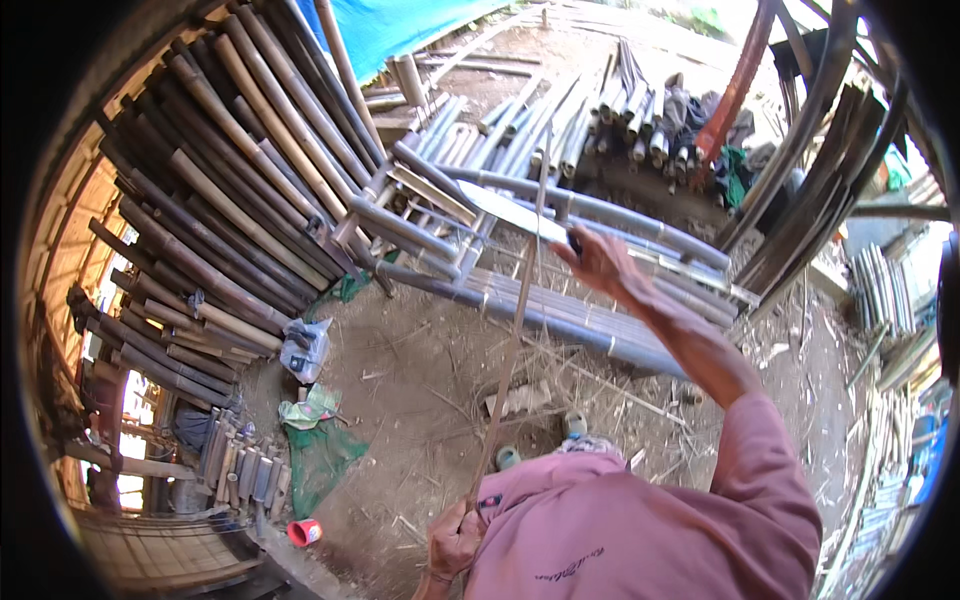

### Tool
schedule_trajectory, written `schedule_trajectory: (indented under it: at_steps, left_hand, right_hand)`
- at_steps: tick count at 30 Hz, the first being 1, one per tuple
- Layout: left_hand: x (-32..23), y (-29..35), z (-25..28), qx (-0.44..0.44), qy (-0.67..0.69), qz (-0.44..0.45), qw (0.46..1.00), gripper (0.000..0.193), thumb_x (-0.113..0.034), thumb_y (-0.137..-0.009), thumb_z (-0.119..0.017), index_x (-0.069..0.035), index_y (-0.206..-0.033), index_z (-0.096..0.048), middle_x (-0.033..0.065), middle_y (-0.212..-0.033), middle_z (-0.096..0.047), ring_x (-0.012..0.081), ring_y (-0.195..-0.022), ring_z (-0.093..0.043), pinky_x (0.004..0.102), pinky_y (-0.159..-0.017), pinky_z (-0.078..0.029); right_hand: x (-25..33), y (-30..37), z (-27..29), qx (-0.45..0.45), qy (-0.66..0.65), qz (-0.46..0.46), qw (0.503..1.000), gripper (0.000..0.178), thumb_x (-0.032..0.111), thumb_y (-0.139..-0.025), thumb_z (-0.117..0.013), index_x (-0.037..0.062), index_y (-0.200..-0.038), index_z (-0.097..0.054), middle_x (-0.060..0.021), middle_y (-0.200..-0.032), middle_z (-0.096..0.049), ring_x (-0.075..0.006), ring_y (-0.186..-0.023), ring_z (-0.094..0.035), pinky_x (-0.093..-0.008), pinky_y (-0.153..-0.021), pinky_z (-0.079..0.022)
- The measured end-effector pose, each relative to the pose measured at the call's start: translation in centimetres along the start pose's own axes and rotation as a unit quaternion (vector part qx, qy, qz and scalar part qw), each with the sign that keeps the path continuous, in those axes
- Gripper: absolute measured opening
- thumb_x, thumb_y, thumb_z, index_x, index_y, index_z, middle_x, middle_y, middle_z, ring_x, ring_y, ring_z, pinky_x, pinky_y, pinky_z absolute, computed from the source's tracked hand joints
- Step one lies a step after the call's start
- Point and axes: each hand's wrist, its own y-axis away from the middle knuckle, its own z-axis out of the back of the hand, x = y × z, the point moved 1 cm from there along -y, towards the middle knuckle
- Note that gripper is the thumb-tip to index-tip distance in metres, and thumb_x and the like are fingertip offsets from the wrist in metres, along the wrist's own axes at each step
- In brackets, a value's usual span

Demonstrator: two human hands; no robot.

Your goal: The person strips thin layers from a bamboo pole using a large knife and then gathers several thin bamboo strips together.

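My right hand (604, 264) is closed round the dark handle of a large knife (500, 208), out over the bamboo bench. Its broad pale blade points to the far left, and in this view it crosses a long, thin bamboo strip (508, 385); whether the edge touches the strip I cannot tell. Down by my body, my left hand (455, 540) has its fingers wrapped round the strip's near end. From there the strip runs up and away, past the blade.
A bamboo bench (590, 335) stands ahead, with bamboo poles (575, 130) lying beyond it. Many poles (240, 150) lean along the left wall. A plastic bag (305, 348), green netting (325, 465) and a red cup (304, 532) lie on the dirt floor, among scattered slivers.
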Motion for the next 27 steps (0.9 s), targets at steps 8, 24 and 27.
schedule_trajectory:
  at_steps: [8, 24, 27]
  left_hand:
    - [-0.2, 0.9, 0.6, 0.026, -0.002, 0.004, 1.0, 0.023, -0.016, -0.093, -0.053, 0.002, -0.104, -0.063, 0.0132, -0.07, -0.06, 0.0243, -0.06, -0.059, 0.0343, -0.058, -0.047]
    - [3.7, 3.7, 1.4, 0.002, 0.045, 0.079, 0.996, 0.032, -0.028, -0.094, -0.057, 0.001, -0.104, -0.065, 0.0061, -0.067, -0.056, 0.015, -0.059, -0.056, 0.0292, -0.055, -0.044]
    - [4.6, 3.7, 1.8, 0.008, 0.036, 0.05, 0.998, 0.03, -0.027, -0.094, -0.056, 0.002, -0.097, -0.064, 0.0056, -0.066, -0.057, 0.0139, -0.059, -0.056, 0.0295, -0.054, -0.044]
  right_hand:
    - [0.0, -2.3, 3.8, 0.1, 0.075, -0.128, 0.984, 0.054, 0.059, -0.091, -0.049, 0.0055, -0.094, -0.058, -0.0178, -0.074, -0.064, -0.0266, -0.063, -0.065, -0.0447, -0.057, -0.05]
    - [-5.7, -8.6, 5.8, 0.025, 0.234, -0.07, 0.969, 0.073, 0.071, -0.086, -0.043, 0.0021, -0.082, -0.069, -0.0229, -0.073, -0.067, -0.0394, -0.074, -0.067, -0.048, -0.067, -0.053]
    - [-5.4, -8.3, 5.5, 0.026, 0.237, -0.066, 0.969, 0.074, 0.07, -0.088, -0.041, 0.0013, -0.081, -0.068, -0.0232, -0.073, -0.067, -0.0389, -0.073, -0.068, -0.0481, -0.066, -0.053]
